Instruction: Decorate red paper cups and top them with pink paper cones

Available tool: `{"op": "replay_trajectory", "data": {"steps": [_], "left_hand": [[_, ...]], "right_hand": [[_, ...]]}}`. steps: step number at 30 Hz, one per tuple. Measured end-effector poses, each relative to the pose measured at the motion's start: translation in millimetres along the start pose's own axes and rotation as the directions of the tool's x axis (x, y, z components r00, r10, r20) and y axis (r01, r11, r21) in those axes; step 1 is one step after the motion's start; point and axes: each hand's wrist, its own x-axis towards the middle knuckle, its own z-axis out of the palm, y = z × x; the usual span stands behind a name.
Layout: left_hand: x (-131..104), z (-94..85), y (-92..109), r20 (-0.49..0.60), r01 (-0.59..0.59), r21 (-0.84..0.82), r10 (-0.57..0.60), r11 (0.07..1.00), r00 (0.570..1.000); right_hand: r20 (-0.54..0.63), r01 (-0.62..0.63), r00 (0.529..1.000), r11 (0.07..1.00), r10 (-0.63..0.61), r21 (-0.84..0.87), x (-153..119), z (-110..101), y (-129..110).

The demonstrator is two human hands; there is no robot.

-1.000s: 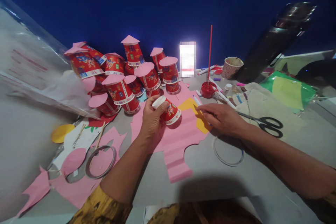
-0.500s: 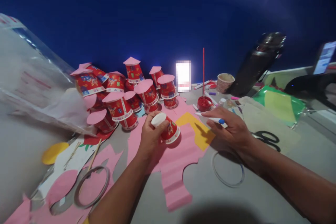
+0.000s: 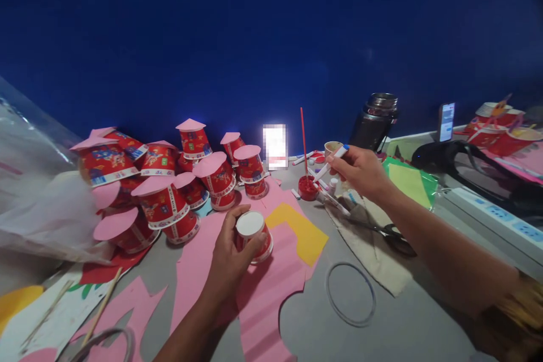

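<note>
My left hand [image 3: 232,251] grips a red patterned paper cup [image 3: 263,246], its white base facing up, over pink paper [image 3: 271,283]. My right hand [image 3: 354,168] pinches a white marker with a blue end [image 3: 326,172]; the marker's lower tip points down beside a small pot of red paint [image 3: 307,188]. A red stick [image 3: 303,141] stands upright in the pot. To the left of my left hand, red cups [image 3: 161,201] are stacked in a group, many topped with pink paper cones. A yellow paper piece [image 3: 311,237] lies on the pink paper.
Scissors [image 3: 399,239] rest on a beige cloth [image 3: 377,268]. A ring [image 3: 350,325] lies at the front. Behind my right hand are a black flask [image 3: 375,124] and a paper cup. At right are a phone [image 3: 446,122], a power strip [image 3: 496,218] and more cups. A plastic bag [image 3: 46,203] is at left.
The view has shifted right. The cup in my left hand has turned more upright, base up. My right hand has lifted away toward the back right, with the marker now slanting down toward the paint pot.
</note>
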Motion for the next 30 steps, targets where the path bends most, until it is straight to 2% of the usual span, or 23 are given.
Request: {"op": "replay_trajectory", "data": {"steps": [3,6,8,11,13,16,21,25,27,30], "left_hand": [[2.0,-3.5,-0.6,0.025,0.008,-0.001,-0.008,1.000,1.000],[3.9,-4.3,-3.7,0.049,0.050,-0.064,-0.047,0.997,0.998],[5.7,-3.8,-6.8,0.062,0.069,-0.102,-0.062,0.992,0.996],[9.0,-3.0,-10.5,0.047,0.072,-0.197,-0.064,0.978,0.997],[10.5,-2.9,-10.7,0.024,0.077,-0.339,-0.073,0.938,0.997],[9.6,-2.2,-8.3,0.049,0.168,-0.491,-0.166,0.855,0.985],[3.8,1.4,-6.2,0.059,0.271,-0.608,-0.298,0.746,0.953],[-1.4,5.0,-7.8,0.155,0.371,-0.589,-0.350,0.718,0.924],[-4.5,7.4,-9.7,0.204,0.378,-0.549,-0.319,0.746,0.926],[-7.9,11.3,-14.2,0.270,0.371,-0.485,-0.268,0.792,0.925]], "right_hand": [[0.018,-0.153,0.987,0.923,0.157,0.352,-4.4,8.0,1.2],[0.134,-0.244,0.970,0.778,0.205,0.579,-22.4,15.9,-3.2],[0.207,-0.287,0.958,0.713,0.199,0.640,-37.3,21.0,-7.6],[0.280,-0.348,0.937,0.663,0.211,0.663,-57.3,28.2,-12.8],[0.299,-0.363,0.930,0.662,0.214,0.656,-67.8,32.1,-13.9],[0.311,-0.349,0.932,0.690,0.186,0.634,-80.8,35.2,-12.6],[0.254,-0.187,0.966,0.796,0.044,0.576,-104.1,31.1,-15.8],[0.154,0.078,0.976,0.910,-0.153,0.407,-121.7,28.1,-27.1],[0.123,0.238,0.948,0.909,-0.295,0.342,-126.3,29.1,-31.0],[0.132,0.414,0.873,0.858,-0.469,0.305,-128.0,32.4,-31.9]]}}
